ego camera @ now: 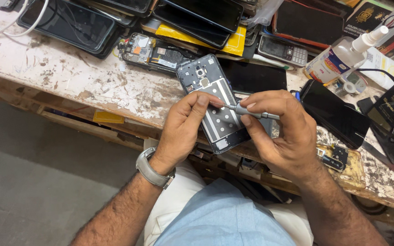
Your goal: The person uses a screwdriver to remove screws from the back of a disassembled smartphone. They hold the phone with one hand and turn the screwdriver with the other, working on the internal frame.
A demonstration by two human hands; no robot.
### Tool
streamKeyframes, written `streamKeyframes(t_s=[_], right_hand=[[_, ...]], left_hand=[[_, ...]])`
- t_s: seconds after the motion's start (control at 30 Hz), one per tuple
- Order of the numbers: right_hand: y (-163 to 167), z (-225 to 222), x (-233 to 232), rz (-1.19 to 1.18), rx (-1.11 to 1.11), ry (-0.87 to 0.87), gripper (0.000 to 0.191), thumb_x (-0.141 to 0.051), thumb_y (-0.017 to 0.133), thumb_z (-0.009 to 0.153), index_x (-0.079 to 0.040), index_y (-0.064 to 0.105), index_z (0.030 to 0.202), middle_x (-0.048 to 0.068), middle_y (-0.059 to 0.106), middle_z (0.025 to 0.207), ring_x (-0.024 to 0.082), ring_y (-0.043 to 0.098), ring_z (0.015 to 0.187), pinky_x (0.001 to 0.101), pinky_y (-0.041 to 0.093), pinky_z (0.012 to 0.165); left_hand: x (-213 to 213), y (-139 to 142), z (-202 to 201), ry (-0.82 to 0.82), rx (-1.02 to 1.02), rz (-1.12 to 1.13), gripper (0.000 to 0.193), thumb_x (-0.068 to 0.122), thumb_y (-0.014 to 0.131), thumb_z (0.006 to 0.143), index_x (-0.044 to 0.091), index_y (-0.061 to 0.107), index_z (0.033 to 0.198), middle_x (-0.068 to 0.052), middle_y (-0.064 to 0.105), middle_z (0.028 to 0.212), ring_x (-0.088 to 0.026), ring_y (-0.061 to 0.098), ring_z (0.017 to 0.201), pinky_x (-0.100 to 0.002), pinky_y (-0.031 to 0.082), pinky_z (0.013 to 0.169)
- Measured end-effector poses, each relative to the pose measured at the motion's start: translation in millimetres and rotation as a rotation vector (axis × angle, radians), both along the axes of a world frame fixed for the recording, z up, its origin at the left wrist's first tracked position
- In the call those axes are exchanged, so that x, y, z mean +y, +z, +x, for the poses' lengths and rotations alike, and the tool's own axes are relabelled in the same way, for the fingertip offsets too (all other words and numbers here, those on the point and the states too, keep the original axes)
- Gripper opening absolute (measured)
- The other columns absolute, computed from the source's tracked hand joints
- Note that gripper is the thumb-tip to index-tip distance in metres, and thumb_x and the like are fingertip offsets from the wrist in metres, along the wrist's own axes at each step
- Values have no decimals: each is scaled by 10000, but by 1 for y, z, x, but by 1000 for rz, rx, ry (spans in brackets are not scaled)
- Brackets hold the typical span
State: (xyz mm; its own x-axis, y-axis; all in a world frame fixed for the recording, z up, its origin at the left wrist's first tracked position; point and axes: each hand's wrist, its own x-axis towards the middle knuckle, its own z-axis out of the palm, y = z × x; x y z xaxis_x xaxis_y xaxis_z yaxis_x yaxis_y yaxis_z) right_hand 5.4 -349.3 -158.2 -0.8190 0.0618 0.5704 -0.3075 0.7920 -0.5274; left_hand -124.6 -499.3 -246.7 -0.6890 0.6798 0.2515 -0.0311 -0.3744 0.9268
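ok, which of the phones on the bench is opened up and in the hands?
The grey phone frame at the bench edge: back off, left hand steadying it, right hand holding a screwdriver to it. The others lie untouched.

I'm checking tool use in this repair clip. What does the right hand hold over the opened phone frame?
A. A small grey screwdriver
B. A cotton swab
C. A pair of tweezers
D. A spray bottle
A: the right hand grips a small grey screwdriver, tip toward the opened phone frame steadied by the left hand.
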Motion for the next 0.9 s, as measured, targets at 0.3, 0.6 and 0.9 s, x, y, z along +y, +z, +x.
streamKeyframes(t_s=[0.3, 0.6, 0.9], right_hand=[[-10, 77, 22, 3, -48, -85, 326, 73, 755, 964, -47, 540, 1178, 127, 700, 1131, 192, 726, 1068, 284, 619, 919], [-53, 77, 15, 168, -159, -105, 339, 71, 767, 916, -48, 554, 1151, 136, 714, 1131, 227, 738, 1092, 324, 624, 932], [-88, 67, 20, 215, -202, -71, 327, 59, 755, 908, -45, 550, 1140, 133, 714, 1131, 241, 736, 1097, 342, 618, 933]], left_hand=[[10, -17, 48, 95, -65, 77, 333, 123, 556, 1092, 4, 598, 1400, -83, 654, 1343, -114, 602, 1215, -266, 492, 1076], [-4, -51, 46, 154, 62, 33, 451, -42, 577, 1018, -3, 545, 1466, -121, 610, 1387, -145, 610, 1258, -274, 523, 1081], [-4, -80, 42, 167, 139, -25, 454, -34, 581, 1010, 14, 558, 1461, -139, 627, 1363, -162, 628, 1237, -280, 542, 1043]])
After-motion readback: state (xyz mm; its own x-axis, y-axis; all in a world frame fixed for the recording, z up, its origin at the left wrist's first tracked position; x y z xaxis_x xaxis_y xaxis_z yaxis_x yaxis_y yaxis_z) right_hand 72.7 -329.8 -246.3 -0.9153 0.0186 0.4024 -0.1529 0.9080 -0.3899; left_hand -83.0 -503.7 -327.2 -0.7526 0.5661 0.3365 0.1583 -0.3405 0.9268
